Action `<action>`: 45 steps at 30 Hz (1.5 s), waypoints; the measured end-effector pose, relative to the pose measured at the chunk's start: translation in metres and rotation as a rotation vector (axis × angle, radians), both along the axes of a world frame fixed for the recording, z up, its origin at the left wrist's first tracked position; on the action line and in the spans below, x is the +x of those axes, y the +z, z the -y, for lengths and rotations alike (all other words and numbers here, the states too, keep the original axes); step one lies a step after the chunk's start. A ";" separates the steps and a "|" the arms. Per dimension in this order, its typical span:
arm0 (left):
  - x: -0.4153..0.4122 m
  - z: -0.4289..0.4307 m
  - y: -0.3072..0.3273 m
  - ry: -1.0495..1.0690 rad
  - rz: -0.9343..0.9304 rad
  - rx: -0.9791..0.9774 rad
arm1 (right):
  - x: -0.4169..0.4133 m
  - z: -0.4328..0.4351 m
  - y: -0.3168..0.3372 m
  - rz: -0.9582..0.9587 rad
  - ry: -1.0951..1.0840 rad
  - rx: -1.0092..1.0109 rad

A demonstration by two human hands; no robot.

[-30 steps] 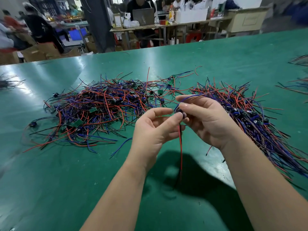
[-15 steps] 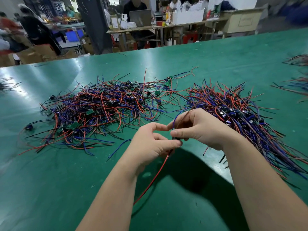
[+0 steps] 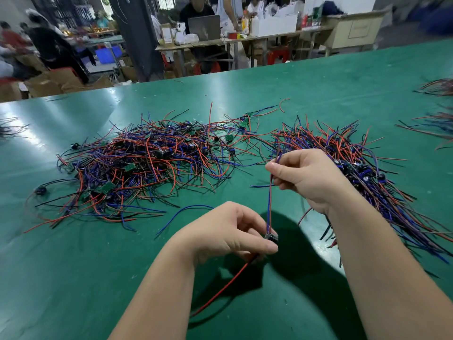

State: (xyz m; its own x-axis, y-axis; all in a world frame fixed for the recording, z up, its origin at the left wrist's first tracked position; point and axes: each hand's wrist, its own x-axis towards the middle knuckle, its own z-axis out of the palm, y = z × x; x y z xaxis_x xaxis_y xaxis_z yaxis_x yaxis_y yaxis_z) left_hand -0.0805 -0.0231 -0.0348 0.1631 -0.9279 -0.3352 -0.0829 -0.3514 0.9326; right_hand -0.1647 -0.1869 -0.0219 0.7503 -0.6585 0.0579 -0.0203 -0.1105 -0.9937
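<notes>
With the hands held apart, a module (image 3: 272, 237) was gripped in the left hand (image 3: 228, 233) and its leads (image 3: 269, 204) pinched in the right hand (image 3: 308, 177), while beside a straightened heap (image 3: 382, 192) a larger tangled pile (image 3: 147, 163) was judged unfinished.

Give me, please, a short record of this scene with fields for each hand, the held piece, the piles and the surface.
left hand: pinches a small black component; a red wire trails below it
right hand: pinches the upper ends of the blue and red leads
leads: stretched straight between the two hands
left pile: tangled wires with small green boards
right pile: wires lying roughly in line
table: green
</notes>
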 end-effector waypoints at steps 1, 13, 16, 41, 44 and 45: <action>0.000 0.000 0.000 -0.015 0.010 0.001 | 0.001 -0.001 -0.001 -0.001 0.016 0.007; 0.007 -0.006 0.005 -0.032 -0.001 -0.084 | 0.003 -0.007 0.007 0.152 -0.070 0.170; 0.006 -0.005 0.004 0.010 0.015 -0.119 | 0.003 -0.006 0.007 0.134 -0.062 0.248; 0.008 -0.006 0.006 -0.128 -0.073 -0.088 | 0.005 -0.016 0.010 0.132 -0.105 0.235; 0.013 -0.010 0.006 -0.114 -0.052 -0.073 | 0.010 -0.018 0.010 0.162 -0.060 0.361; 0.013 -0.010 0.006 -0.066 -0.046 -0.078 | 0.011 -0.019 0.010 0.141 -0.065 0.390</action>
